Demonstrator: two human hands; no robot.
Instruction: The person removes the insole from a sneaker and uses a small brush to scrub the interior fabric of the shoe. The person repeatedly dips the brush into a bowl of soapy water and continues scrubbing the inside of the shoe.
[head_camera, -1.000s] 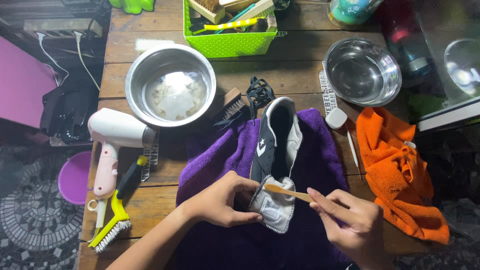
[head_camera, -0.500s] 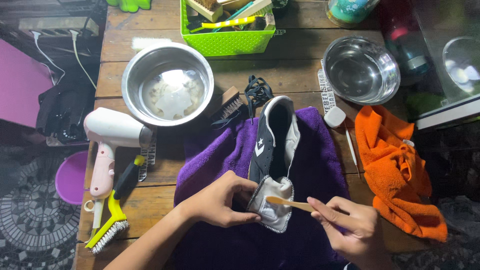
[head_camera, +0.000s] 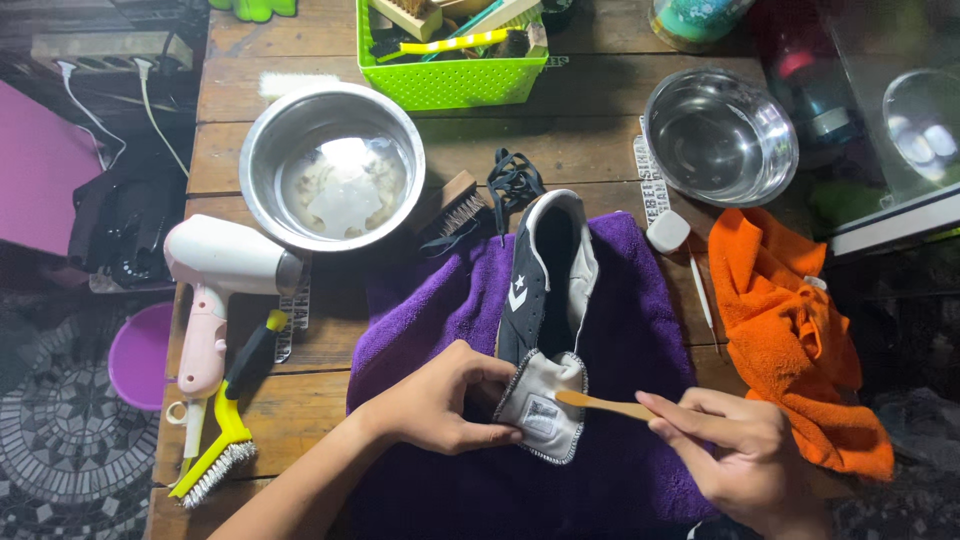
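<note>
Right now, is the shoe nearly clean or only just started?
Done: laces are out, beside the shoe on the purple towel. In hand: left hand pinches the tongue, right hand brushes it with a wooden-handled brush. Left: cannot tell.

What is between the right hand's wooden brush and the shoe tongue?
Nothing visible. The right hand holds the wooden brush, whose tip reaches the shoe tongue; the left hand grips that tongue's other edge.

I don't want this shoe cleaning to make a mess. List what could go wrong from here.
1. The left hand pins only the pulled-out tongue; the black shoe may shift under brushing.
2. The right hand holds the wooden-handled brush at its far end, so it may slip.
3. The hair dryer touches the wet steel bowl; splashes could reach it.
</note>
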